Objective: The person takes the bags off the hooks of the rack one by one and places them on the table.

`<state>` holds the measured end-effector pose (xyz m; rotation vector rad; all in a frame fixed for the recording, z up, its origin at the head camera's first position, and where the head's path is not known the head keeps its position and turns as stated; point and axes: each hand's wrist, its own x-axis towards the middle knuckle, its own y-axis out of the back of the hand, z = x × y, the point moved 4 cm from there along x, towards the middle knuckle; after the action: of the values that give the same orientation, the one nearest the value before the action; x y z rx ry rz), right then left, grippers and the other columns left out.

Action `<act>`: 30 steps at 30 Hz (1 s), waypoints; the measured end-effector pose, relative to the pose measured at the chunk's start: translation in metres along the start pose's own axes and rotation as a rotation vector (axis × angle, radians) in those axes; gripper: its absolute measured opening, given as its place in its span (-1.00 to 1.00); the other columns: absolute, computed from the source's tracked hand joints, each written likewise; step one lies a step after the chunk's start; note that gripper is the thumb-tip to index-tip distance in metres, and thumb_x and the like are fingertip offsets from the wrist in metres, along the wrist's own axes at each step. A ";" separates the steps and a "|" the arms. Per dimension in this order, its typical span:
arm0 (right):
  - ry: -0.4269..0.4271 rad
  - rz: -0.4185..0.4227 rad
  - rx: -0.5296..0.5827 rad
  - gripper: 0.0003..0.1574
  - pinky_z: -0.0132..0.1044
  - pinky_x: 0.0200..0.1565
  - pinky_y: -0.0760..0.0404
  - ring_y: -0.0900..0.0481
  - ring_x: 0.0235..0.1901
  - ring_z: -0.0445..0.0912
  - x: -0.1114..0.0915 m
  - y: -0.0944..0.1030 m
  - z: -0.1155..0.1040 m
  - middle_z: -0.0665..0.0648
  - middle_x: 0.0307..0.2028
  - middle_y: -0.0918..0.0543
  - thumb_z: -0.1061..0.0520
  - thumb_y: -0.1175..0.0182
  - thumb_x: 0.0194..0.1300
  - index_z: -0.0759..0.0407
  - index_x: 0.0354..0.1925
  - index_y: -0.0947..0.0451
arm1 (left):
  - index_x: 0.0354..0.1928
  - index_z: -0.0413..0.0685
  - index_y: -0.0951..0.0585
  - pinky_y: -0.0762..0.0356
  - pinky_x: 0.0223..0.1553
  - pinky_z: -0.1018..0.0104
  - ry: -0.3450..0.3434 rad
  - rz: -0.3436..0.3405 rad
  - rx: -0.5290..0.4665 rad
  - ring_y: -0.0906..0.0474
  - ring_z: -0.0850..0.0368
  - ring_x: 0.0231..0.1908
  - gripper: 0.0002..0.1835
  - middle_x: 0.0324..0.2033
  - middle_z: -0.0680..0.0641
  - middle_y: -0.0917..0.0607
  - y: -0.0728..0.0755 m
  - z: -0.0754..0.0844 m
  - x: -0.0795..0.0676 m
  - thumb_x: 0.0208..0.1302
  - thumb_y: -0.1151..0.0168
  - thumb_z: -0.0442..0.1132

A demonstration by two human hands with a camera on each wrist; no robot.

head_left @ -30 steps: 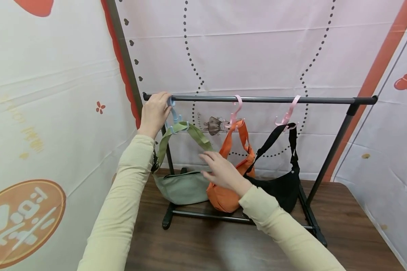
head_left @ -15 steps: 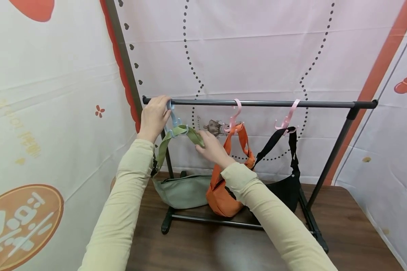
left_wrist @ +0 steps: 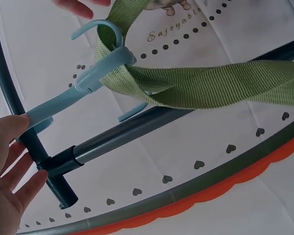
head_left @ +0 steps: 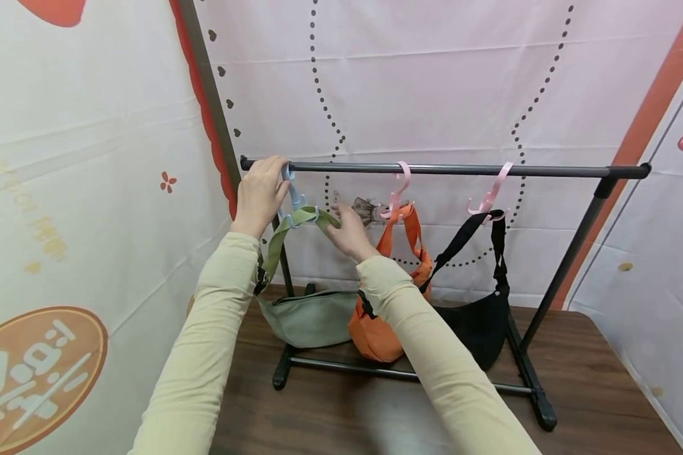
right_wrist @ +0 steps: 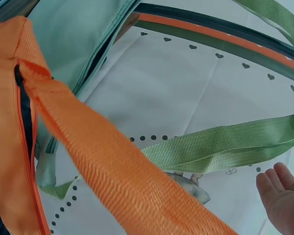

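Observation:
At the left end of the rack's top bar (head_left: 455,169), my left hand (head_left: 260,197) grips the top of a light blue hook (head_left: 293,197). In the left wrist view its thumb presses the hook's (left_wrist: 56,105) upper end while the fingers lie behind the bar. A green strap (head_left: 274,248) is looped over the hook's lower prongs, and its pale green bag (head_left: 315,321) hangs below. My right hand (head_left: 351,234) is at the strap's right side. In the right wrist view its thumb overlaps the strap's (right_wrist: 225,147) edge and the fingers (right_wrist: 279,183) extend loosely underneath.
An orange bag (head_left: 375,338) hangs from a pink hook (head_left: 401,184) just right of the green bag, behind my right forearm. Farther right, a black bag (head_left: 480,325) hangs from another pink hook (head_left: 496,186). The rack stands on a brown wooden table (head_left: 597,379) between printed cloth walls.
My right hand has moved up and left from in front of the orange bag to the green strap near the blue hook. The left hand stays on the hook at the bar.

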<state>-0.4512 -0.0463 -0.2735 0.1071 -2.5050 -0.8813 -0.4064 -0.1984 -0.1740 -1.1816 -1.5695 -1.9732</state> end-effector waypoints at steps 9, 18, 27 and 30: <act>0.002 0.011 0.097 -0.54 -0.18 0.07 -0.42 -0.46 0.02 0.03 0.010 -0.008 0.001 0.24 0.02 -0.53 0.21 -0.08 0.26 0.27 0.12 -0.37 | 0.04 -0.21 -0.49 -0.43 0.06 0.12 0.020 0.014 -0.003 -0.41 -0.05 0.07 -0.64 0.01 -0.13 -0.55 0.003 0.001 -0.001 0.18 -0.20 -0.33; 0.040 0.106 0.038 -0.80 -0.22 -0.13 -0.49 -0.57 -0.24 -0.07 0.017 -0.014 0.006 0.10 -0.26 -0.67 0.17 -0.12 0.24 0.18 -0.17 -0.58 | 0.05 -0.21 -0.50 -0.41 0.08 0.14 0.019 0.009 0.003 -0.41 -0.04 0.08 -0.64 0.03 -0.13 -0.55 0.000 0.003 -0.001 0.18 -0.20 -0.32; 0.082 0.097 0.052 -0.74 -0.29 -0.15 -0.48 -0.54 -0.22 -0.12 0.028 0.006 -0.012 0.09 -0.21 -0.64 0.15 -0.05 0.30 0.20 -0.12 -0.60 | 0.05 -0.19 -0.49 -0.43 0.06 0.15 0.035 -0.012 0.022 -0.40 -0.03 0.10 -0.64 0.05 -0.12 -0.54 -0.002 0.004 0.002 0.20 -0.19 -0.29; 0.140 0.107 -0.004 -0.73 -0.31 -0.17 -0.50 -0.55 -0.22 -0.12 0.030 0.009 -0.024 0.10 -0.19 -0.63 0.16 -0.05 0.31 0.21 -0.12 -0.60 | 0.04 -0.18 -0.50 -0.46 0.03 0.15 0.043 -0.010 0.031 -0.40 -0.02 0.10 -0.65 0.05 -0.11 -0.54 -0.001 0.003 0.001 0.20 -0.19 -0.28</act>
<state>-0.4658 -0.0597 -0.2399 0.0314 -2.3557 -0.8074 -0.4065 -0.1952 -0.1738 -1.1148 -1.5817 -1.9602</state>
